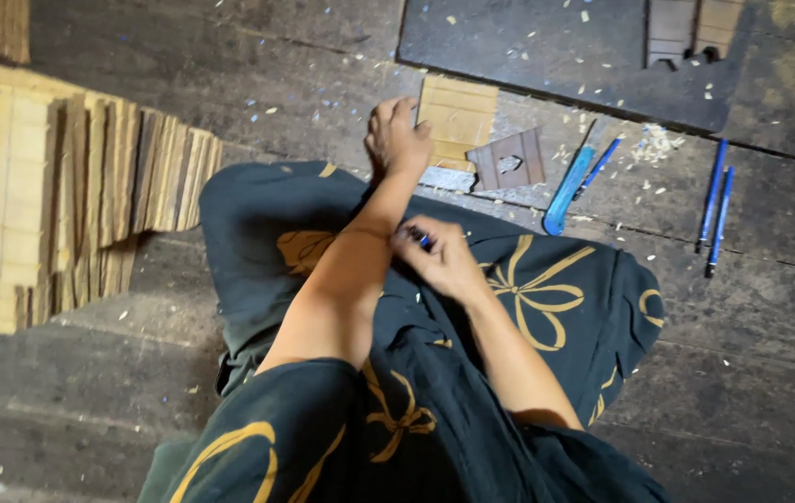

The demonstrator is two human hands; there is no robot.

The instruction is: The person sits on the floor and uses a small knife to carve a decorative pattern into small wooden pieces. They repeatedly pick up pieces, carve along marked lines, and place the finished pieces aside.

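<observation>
A dark, worn wooden floor (276,84) strewn with pale shavings fills the view, and the person sits on it with a knee draped in black cloth with yellow bow shapes (528,289). Just beyond the knee lies a light bamboo-slat panel (458,121); the left hand (396,140) rests on its near left edge, fingers (402,112) curled together over the rim and pressing it down. The right hand (439,256) sits on the lap against the left forearm, its fingers pinching a small blue-tipped tool (419,237) whose shape is mostly hidden. Touching the panel's right side is a smaller brown wooden piece with a cut-out in it (509,160). Just right of that lie a light-blue handled knife (567,191) and a thin blue pen (598,168) side by side. Further right, well apart, two more blue pens (716,205) lie parallel. A dark board (556,56) lies at the top, with a brown slatted piece (691,33) on it. At the left stands a row of stacked bamboo panels (72,196).
</observation>
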